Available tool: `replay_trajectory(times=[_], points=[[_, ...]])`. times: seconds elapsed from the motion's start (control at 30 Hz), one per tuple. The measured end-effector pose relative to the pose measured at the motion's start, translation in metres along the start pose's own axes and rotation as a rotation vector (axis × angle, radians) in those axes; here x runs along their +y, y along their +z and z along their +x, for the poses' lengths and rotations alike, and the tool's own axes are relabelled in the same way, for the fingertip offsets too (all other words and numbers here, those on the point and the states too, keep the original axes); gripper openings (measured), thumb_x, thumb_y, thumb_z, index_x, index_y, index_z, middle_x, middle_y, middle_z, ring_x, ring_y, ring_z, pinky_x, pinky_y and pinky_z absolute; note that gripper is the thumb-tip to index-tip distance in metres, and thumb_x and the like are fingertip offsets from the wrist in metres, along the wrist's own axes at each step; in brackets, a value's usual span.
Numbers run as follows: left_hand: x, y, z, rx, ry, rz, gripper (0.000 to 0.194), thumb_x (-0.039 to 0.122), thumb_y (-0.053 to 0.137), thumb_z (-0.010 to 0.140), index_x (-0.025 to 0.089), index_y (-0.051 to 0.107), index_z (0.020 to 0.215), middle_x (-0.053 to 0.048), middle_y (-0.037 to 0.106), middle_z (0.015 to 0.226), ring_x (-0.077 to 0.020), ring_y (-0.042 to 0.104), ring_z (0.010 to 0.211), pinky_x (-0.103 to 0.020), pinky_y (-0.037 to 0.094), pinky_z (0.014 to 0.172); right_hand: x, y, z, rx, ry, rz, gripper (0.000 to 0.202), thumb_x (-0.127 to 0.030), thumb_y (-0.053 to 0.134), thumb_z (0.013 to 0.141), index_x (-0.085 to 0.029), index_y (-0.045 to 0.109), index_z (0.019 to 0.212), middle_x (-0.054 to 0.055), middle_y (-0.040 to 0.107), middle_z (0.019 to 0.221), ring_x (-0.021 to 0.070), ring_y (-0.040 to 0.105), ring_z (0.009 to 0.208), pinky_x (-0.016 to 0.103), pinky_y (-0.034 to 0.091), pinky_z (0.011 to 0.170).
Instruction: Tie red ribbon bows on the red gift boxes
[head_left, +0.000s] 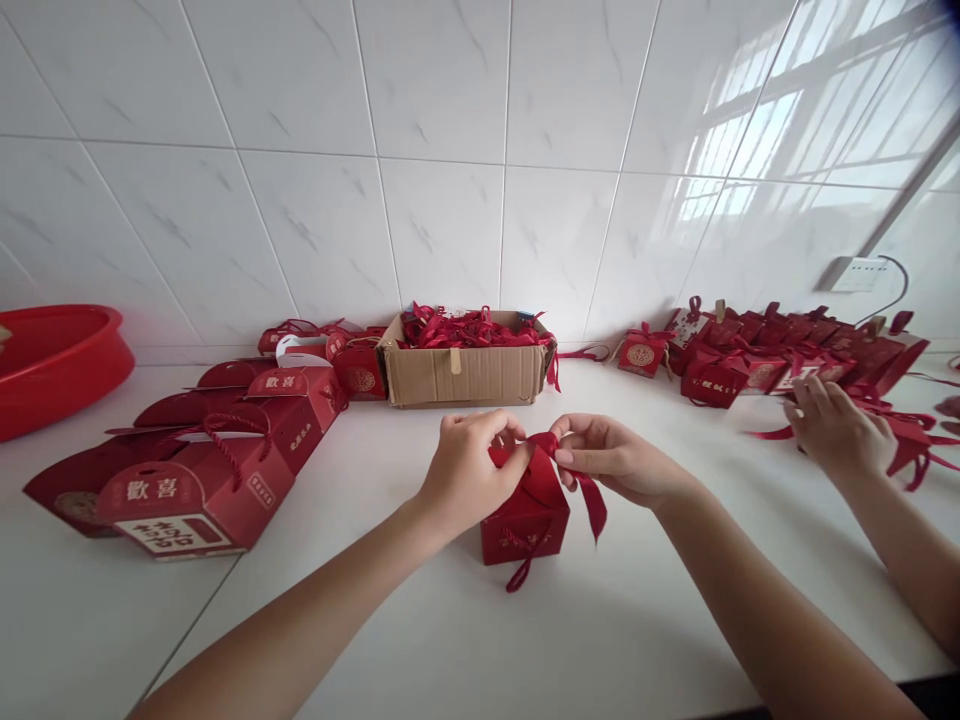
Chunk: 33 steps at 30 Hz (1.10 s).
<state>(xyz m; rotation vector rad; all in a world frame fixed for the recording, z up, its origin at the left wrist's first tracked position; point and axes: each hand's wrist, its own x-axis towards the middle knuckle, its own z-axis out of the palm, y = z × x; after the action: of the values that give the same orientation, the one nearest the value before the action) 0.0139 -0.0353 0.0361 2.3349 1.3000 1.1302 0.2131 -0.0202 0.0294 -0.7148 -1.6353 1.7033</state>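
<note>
A small red gift box (523, 527) stands on the white counter in front of me, a twisted cord hanging down its front. Above its top, a red ribbon (593, 505) is gathered, and one loose tail drops on the right side. My left hand (480, 465) pinches the ribbon from the left, thumb and index finger pressed together. From the right, the thumb and fingers of my right hand (611, 460) close on the same ribbon. The fingers partly hide the place where the ribbon is gathered.
Behind the gift box stands a cardboard box (465, 378) filled with red ribbons. Larger red boxes (187, 500) and a red basin (56, 370) are at left. Several small red boxes (757, 345) line the right, near another person's hand (840, 425). A tiled wall (442, 80) bounds the back.
</note>
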Motion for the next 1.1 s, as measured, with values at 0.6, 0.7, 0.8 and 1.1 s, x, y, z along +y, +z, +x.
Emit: replay_trajectory(times=[0.6, 0.7, 0.8, 1.1], points=[[-0.037, -0.020, -0.018, -0.127, -0.431, -0.261, 0.022, 0.039, 0.058, 0.077, 0.023, 0.048, 0.090, -0.004, 0.057, 0.100, -0.0223, 0.051, 0.101, -0.035, 0.037, 0.088, 0.030, 0.027, 0.017, 0.371, -0.109, -0.373, 0.031, -0.049, 0.060, 0.080, -0.018, 0.066, 0.080, 0.004, 0.062, 0.082, 0.0162, 0.058, 0.071, 0.028, 0.046, 0.063], [-0.053, -0.018, -0.024, -0.346, -0.533, -0.371, 0.034, 0.053, 0.056, 0.077, 0.021, 0.051, 0.086, -0.002, 0.058, 0.091, -0.0200, 0.054, 0.089, -0.032, 0.039, 0.080, 0.029, 0.031, 0.015, 0.352, -0.074, -0.315, 0.030, -0.047, 0.055, 0.084, -0.019, 0.065, 0.085, 0.003, 0.063, 0.080, 0.0176, 0.060, 0.073, 0.029, 0.048, 0.064], [-0.058, -0.017, -0.026, -0.490, -0.596, -0.552, 0.038, 0.056, 0.057, 0.077, 0.018, 0.055, 0.082, 0.000, 0.056, 0.079, -0.0154, 0.052, 0.075, -0.028, 0.039, 0.072, 0.028, 0.034, 0.013, 0.320, -0.060, -0.236, 0.028, -0.045, 0.054, 0.085, -0.019, 0.064, 0.085, 0.003, 0.063, 0.078, 0.0177, 0.060, 0.074, 0.028, 0.048, 0.064], [-0.042, -0.042, -0.012, -0.376, -0.521, -0.360, 0.027, 0.046, 0.062, 0.075, 0.019, 0.061, 0.075, 0.000, 0.059, 0.074, -0.0151, 0.052, 0.071, -0.025, 0.037, 0.063, 0.029, 0.037, 0.014, 0.383, 0.000, -0.186, 0.031, -0.047, 0.062, 0.077, -0.017, 0.065, 0.076, 0.004, 0.067, 0.073, 0.0158, 0.059, 0.061, 0.025, 0.044, 0.052]])
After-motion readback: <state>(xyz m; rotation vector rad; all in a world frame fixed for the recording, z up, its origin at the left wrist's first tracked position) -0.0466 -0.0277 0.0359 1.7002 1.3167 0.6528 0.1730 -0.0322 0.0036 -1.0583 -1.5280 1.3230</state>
